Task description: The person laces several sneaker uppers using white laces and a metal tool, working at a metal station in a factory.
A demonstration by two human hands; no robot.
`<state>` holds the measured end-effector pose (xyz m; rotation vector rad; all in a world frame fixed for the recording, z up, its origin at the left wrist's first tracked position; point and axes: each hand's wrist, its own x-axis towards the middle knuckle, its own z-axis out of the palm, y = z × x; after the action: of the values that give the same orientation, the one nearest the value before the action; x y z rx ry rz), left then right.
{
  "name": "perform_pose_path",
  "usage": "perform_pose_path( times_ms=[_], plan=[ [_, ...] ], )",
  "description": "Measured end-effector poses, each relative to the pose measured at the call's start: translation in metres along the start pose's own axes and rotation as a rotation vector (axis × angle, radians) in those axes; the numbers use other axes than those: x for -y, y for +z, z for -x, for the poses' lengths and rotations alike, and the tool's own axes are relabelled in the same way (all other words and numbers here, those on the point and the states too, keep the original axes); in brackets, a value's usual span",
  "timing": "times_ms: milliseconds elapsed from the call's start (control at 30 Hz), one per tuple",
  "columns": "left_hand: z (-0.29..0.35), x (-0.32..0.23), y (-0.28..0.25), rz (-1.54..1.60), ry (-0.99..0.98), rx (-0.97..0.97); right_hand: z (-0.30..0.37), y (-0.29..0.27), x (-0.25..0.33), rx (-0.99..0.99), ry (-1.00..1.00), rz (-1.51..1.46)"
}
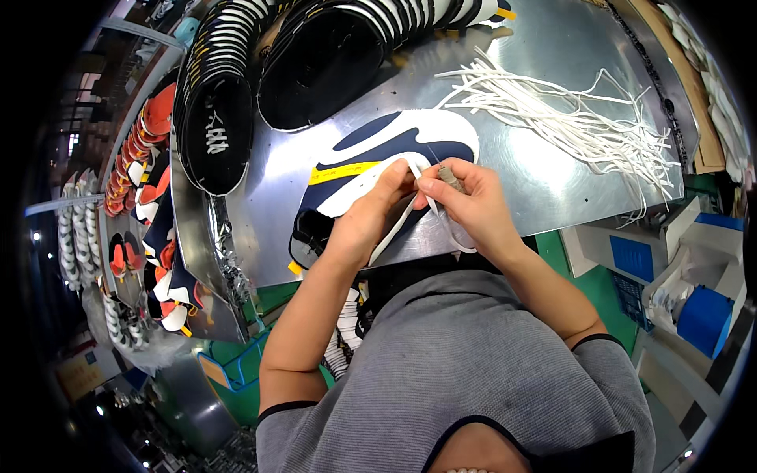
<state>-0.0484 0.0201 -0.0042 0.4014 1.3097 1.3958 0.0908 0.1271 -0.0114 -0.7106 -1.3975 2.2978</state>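
A navy and white shoe upper [394, 146] with a yellow stripe lies flat on the shiny metal table [544, 87]. My left hand [371, 213] pinches its white edge near the middle. My right hand [465, 201] sits beside it, fingers closed on a white lace [441, 225] and a small tan tool tip near the thumb. The lace loops down from my hands toward the table's near edge. Both hands touch above the upper.
A loose bundle of white laces [568, 118] spreads across the table's right side. Two stacks of black and white uppers [229, 94] curve along the far left. Orange, navy and white uppers [150, 197] line a rack at left. Blue bins [702, 315] stand at right.
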Motion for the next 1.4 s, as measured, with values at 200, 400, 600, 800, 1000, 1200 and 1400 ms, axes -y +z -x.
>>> perform_pose_path(
  times_ms=[200,400,600,800,1000,1200,1400],
  plan=[
    [0.011,0.013,0.005,-0.118,0.109,-0.015,0.002,0.001,-0.007,-0.020,-0.096,0.095],
    [0.021,0.011,0.019,-0.181,0.174,-0.135,0.010,0.000,0.002,0.006,-0.061,0.333],
    [0.024,0.020,0.020,-0.246,0.237,-0.193,0.032,-0.003,0.022,0.009,-0.051,0.411],
    [0.028,0.016,0.024,-0.312,0.210,-0.200,0.033,-0.011,0.027,0.056,0.038,0.357],
    [0.032,0.012,0.025,-0.312,0.198,-0.185,0.035,-0.014,0.031,0.061,0.092,0.270],
    [0.036,0.011,0.028,-0.499,0.225,-0.161,0.033,-0.017,0.032,0.066,0.074,0.363],
    [0.031,0.013,0.023,-1.340,0.852,-0.152,0.003,-0.007,0.011,0.061,-0.348,0.991]
  ],
)
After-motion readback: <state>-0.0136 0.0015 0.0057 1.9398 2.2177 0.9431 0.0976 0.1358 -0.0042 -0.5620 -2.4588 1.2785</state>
